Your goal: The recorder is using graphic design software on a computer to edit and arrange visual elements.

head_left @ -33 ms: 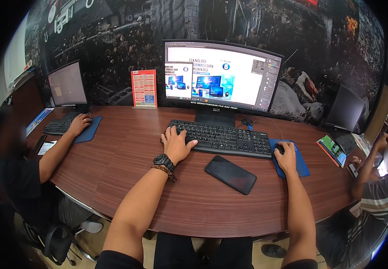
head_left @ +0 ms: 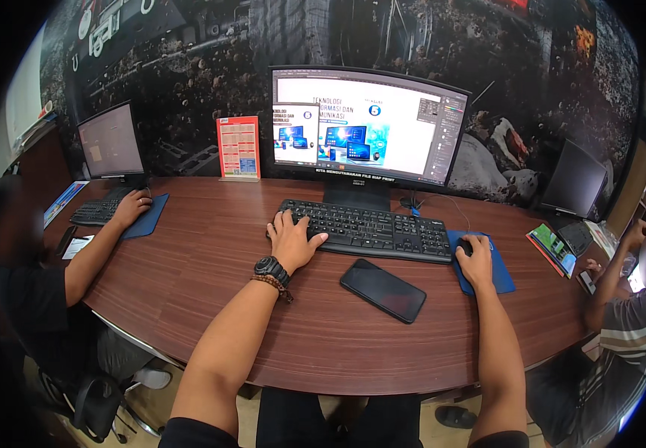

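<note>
My left hand [head_left: 292, 237] lies over the left end of a black keyboard [head_left: 383, 230], fingers spread on its keys and thumb stretched along the front edge. A black watch and a beaded bracelet circle that wrist. At the keyboard's right, my right hand [head_left: 475, 261] is curled over a dark computer mouse [head_left: 464, 246], mostly covered by the fingers, on a blue mouse pad [head_left: 498, 272]. Between my forearms a black smartphone [head_left: 383, 290] rests with its screen dark. Behind the keyboard a lit monitor [head_left: 405, 89] displays a page layout with pictures of computers.
A red desk calendar [head_left: 239, 149] stands left of the monitor on the curved brown desk [head_left: 188, 254]. To the left, a person's hand [head_left: 133, 206] rests on another blue pad. Colourful booklets [head_left: 551, 250] and a dark monitor [head_left: 575, 178] are near another person at the right.
</note>
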Available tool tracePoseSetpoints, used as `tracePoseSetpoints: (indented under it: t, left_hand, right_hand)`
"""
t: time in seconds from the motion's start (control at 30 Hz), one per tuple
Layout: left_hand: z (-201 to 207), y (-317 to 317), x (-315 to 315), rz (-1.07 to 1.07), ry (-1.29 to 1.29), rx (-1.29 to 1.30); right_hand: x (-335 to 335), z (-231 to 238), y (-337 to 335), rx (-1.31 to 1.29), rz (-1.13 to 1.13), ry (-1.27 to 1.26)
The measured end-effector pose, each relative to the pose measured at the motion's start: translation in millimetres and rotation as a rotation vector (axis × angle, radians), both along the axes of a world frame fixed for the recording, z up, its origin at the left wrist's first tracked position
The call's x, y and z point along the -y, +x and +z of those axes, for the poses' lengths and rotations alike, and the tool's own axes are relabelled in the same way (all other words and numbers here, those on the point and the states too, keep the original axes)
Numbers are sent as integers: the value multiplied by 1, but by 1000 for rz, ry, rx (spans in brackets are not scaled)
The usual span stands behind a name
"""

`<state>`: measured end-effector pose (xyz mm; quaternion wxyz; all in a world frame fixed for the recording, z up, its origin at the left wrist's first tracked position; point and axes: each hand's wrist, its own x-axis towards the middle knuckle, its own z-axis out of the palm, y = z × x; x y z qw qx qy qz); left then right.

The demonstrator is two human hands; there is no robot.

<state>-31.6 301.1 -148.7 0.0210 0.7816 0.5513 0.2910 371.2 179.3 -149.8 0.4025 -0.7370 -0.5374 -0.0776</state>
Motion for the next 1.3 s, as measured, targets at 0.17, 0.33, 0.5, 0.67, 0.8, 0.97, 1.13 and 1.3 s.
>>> tracePoseSetpoints:
  t: [0.17, 0.33, 0.5, 0.67, 0.8, 0.97, 1.13, 1.3]
  left_hand:
    - [-5, 0, -4, 28, 55, -7]
    - [-6, 0, -5, 30, 66, -23]
    - [-7, -1, -5, 35, 70, -22]
    - [-1, -1, -2, 14, -12, -23]
    - [-2, -1, -3, 10, -8, -26]
    - [-3, -1, -3, 17, -2, -26]
    - [-4, -2, -4, 11, 9, -26]
    - [-3, -1, -3, 11, 5, -20]
  right_hand:
    - [-4, -1, 2, 8, -46, -2]
    - [-2, 2, 0, -10, -60, -7]
    - [-3, -1, 1, 9, -58, 13]
    - [-3, -2, 2, 19, -59, 13]
    - [-3, -1, 3, 8, -38, 12]
    - [-3, -1, 2, 20, 21, 28]
    - [-2, -1, 1, 28, 34, 28]
    - [-3, -1, 3, 29, 35, 24]
